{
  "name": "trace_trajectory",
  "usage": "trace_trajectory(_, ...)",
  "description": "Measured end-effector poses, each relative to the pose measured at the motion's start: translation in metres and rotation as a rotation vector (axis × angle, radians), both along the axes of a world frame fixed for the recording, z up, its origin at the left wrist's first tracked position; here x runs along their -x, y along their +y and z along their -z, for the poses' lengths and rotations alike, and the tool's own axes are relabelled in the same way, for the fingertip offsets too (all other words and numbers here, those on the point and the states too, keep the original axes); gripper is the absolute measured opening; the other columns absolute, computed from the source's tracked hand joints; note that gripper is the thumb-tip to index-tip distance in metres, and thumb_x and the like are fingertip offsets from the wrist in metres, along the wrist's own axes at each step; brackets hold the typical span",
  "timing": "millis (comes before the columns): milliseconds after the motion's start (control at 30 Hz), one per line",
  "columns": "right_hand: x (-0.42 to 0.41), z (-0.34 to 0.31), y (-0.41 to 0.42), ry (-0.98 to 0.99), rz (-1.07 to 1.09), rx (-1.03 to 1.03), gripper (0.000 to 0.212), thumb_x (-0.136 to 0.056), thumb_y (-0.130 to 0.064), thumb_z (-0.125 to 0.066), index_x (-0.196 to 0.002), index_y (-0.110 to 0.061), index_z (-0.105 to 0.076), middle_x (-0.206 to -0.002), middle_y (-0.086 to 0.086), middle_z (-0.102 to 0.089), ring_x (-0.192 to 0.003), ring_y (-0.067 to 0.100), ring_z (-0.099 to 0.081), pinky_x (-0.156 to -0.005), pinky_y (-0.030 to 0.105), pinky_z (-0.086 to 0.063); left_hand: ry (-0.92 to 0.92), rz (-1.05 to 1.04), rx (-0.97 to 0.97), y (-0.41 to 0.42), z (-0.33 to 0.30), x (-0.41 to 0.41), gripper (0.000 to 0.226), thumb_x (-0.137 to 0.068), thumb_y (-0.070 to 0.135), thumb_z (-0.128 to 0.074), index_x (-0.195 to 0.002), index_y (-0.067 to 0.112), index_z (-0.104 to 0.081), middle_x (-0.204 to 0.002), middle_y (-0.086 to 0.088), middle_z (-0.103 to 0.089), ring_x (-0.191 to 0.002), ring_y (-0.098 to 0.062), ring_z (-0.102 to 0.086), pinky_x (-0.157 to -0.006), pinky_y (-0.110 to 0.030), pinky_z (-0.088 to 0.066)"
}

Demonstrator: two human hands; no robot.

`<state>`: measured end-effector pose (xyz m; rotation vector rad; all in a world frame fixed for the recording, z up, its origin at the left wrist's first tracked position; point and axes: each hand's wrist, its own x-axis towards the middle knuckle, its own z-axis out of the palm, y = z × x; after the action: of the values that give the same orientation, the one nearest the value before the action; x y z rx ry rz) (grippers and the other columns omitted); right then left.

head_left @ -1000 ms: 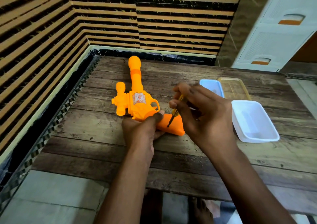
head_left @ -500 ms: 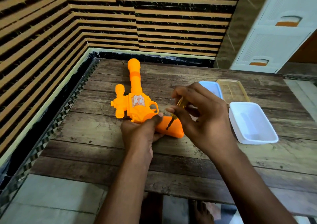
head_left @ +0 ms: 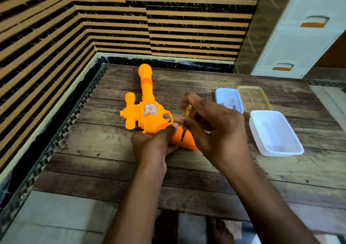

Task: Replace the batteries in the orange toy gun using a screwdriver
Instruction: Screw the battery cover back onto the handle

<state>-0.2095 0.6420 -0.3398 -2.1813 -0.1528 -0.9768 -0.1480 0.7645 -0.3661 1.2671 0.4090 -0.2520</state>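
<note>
The orange toy gun (head_left: 148, 111) lies flat on the wooden table (head_left: 206, 169), barrel pointing away from me, grip toward my hands. My left hand (head_left: 151, 146) grips the gun where the body meets the grip and holds it down. My right hand (head_left: 215, 127) pinches a small yellow-handled screwdriver (head_left: 187, 112). The screwdriver stands nearly upright, its dark tip set on the orange grip (head_left: 184, 141). Any screw under the tip is too small to make out.
Right of my hands stand a white plastic tub (head_left: 275, 133), a light-blue tub (head_left: 229, 99) with small items inside, and a clear yellowish lid (head_left: 253, 98). Striped walls close the far and left sides. A white drawer unit (head_left: 299, 38) stands at the back right.
My right-hand fingers have shifted on the screwdriver handle while the tip stayed on the grip. The gun and my left hand have stayed put; my head moved slightly.
</note>
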Motion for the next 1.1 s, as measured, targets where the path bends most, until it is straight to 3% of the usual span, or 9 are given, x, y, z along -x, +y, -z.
trace_trajectory(67,0.000,0.001,-0.003,0.028,-0.065,-0.100,0.030,-0.095,0.002,-0.073,-0.125,0.002,-0.071,-0.116,0.006,-0.077,-0.100,0.014,-0.077,-0.081,0.034,-0.062,-0.004,0.000,0.012,0.000,-0.001,0.000,0.046,-0.073,-0.006,-0.086,-0.112,0.012,-0.071,-0.104,-0.013,-0.077,-0.092,-0.033,-0.076,-0.061,-0.052,-0.064)
trace_trajectory(133,0.002,0.000,-0.005,0.076,-0.103,-0.197,0.035,-0.093,0.010,-0.069,-0.126,-0.002,-0.072,-0.122,0.003,-0.077,-0.108,0.014,-0.076,-0.087,0.041,-0.064,-0.001,0.003,0.023,0.000,-0.002,0.000,0.045,-0.073,-0.006,-0.086,-0.111,0.011,-0.071,-0.103,-0.013,-0.078,-0.091,-0.031,-0.076,-0.058,-0.048,-0.064)
trace_trajectory(267,0.004,-0.001,-0.003,0.045,-0.046,-0.193,0.037,-0.093,0.000,-0.076,-0.128,-0.012,-0.074,-0.107,-0.002,-0.079,-0.092,0.017,-0.078,-0.073,0.043,-0.063,-0.003,0.013,0.031,-0.001,-0.004,0.001,0.034,-0.075,-0.007,-0.085,-0.089,0.019,-0.069,-0.092,-0.005,-0.077,-0.084,-0.026,-0.076,-0.055,-0.044,-0.064)
trace_trajectory(400,0.000,0.003,0.002,-0.066,0.132,-0.018,0.026,-0.092,-0.013,-0.084,-0.116,-0.005,-0.078,-0.091,0.003,-0.076,-0.076,0.014,-0.071,-0.070,0.032,-0.059,0.008,-0.002,0.026,-0.001,-0.003,0.000,0.038,-0.074,-0.007,-0.086,-0.095,0.020,-0.069,-0.096,-0.007,-0.078,-0.086,-0.027,-0.076,-0.057,-0.047,-0.064)
trace_trajectory(500,0.001,0.004,0.000,-0.048,0.088,-0.058,0.020,-0.099,-0.011,-0.075,-0.116,-0.001,-0.076,-0.098,0.001,-0.073,-0.086,0.004,-0.070,-0.075,0.034,-0.060,0.015,-0.004,0.012,-0.001,-0.003,0.000,0.039,-0.072,-0.005,-0.087,-0.101,0.017,-0.072,-0.092,-0.005,-0.079,-0.085,-0.025,-0.077,-0.053,-0.043,-0.063)
trace_trajectory(600,0.003,0.002,-0.008,-0.036,-0.059,-0.205,0.020,-0.100,0.004,-0.063,-0.117,0.003,-0.075,-0.119,0.009,-0.075,-0.105,0.020,-0.077,-0.083,0.048,-0.063,0.024,0.002,0.019,-0.001,-0.003,0.000,0.041,-0.072,-0.006,-0.087,-0.107,0.012,-0.074,-0.096,-0.008,-0.079,-0.086,-0.026,-0.077,-0.050,-0.041,-0.061)
trace_trajectory(833,0.009,0.005,-0.006,-0.098,0.058,-0.128,0.012,-0.093,-0.004,-0.080,-0.105,-0.004,-0.081,-0.101,0.005,-0.079,-0.090,0.018,-0.078,-0.070,0.042,-0.063,0.034,-0.012,0.022,-0.001,0.000,-0.003,0.049,-0.071,-0.006,-0.088,-0.114,0.011,-0.072,-0.102,-0.011,-0.078,-0.090,-0.030,-0.077,-0.053,-0.043,-0.062)
trace_trajectory(967,0.004,0.007,-0.005,-0.087,0.086,-0.093,0.022,-0.092,-0.017,-0.084,-0.107,-0.003,-0.080,-0.085,0.010,-0.066,-0.071,0.025,-0.067,-0.062,0.042,-0.054,0.028,-0.007,0.020,-0.002,0.001,-0.003,0.049,-0.072,-0.006,-0.087,-0.116,0.009,-0.071,-0.103,-0.011,-0.078,-0.091,-0.029,-0.076,-0.052,-0.042,-0.062)
trace_trajectory(1100,0.006,0.003,-0.008,-0.002,-0.067,-0.158,0.017,-0.097,-0.003,-0.071,-0.113,0.000,-0.077,-0.105,0.009,-0.071,-0.099,0.022,-0.071,-0.076,0.046,-0.057,0.017,-0.005,0.036,-0.001,0.001,-0.003,0.052,-0.072,-0.006,-0.087,-0.118,0.009,-0.070,-0.105,-0.012,-0.078,-0.092,-0.030,-0.076,-0.051,-0.040,-0.060)
